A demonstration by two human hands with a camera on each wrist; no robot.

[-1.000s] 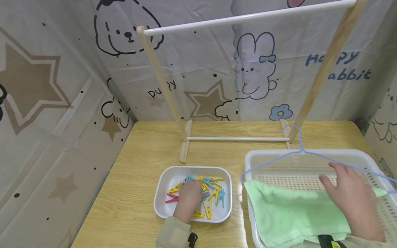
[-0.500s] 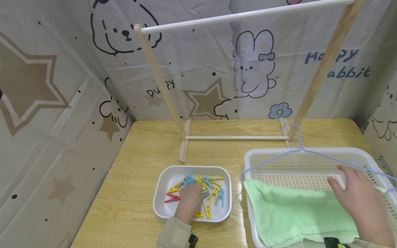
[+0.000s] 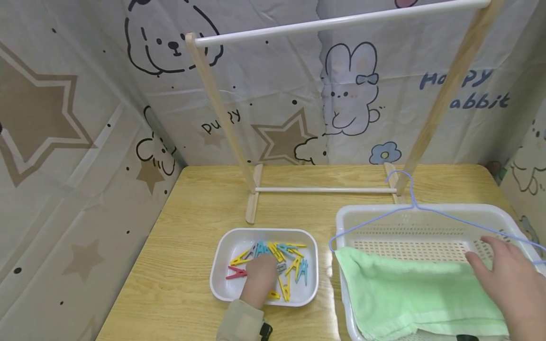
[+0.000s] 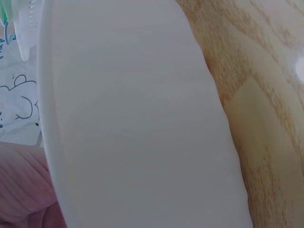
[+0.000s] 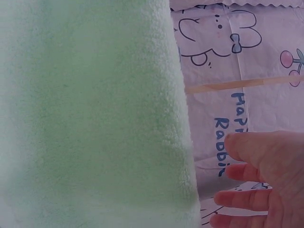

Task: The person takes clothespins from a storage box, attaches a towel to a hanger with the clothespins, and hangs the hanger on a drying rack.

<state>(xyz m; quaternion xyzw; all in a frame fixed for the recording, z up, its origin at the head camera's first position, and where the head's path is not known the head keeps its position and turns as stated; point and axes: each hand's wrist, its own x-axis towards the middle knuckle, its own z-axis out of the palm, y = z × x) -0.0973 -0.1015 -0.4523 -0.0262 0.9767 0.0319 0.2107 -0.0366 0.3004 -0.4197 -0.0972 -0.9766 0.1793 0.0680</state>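
Note:
My left hand (image 3: 261, 277) reaches down into a white tray (image 3: 218, 284) of plastic clothespins. Its fingertips are hidden beneath the hand, so I cannot tell whether it pinches one. Around it lie a red clothespin (image 3: 236, 273), yellow clothespins (image 3: 285, 288), and blue ones (image 3: 302, 272). The tray's outer wall (image 4: 142, 118) fills most of the left wrist view. A light green towel (image 3: 409, 293) hangs over the bar of a blue hanger (image 3: 375, 219), laid across a white basket. My right hand (image 3: 512, 279) hovers by the towel's right end, fingers spread and holding nothing.
The white perforated basket (image 3: 460, 208) stands at the right of the wooden table (image 3: 179, 265). Behind, a rack with wooden posts (image 3: 222, 111) carries a white top rail (image 3: 341, 22) and a low crossbar (image 3: 324, 190). Printed cloth walls (image 3: 273, 85) enclose the table.
My right hand has drifted right and slightly down, away from the hanger's middle. The left hand stays inside the tray, almost still. The towel and hanger have not moved.

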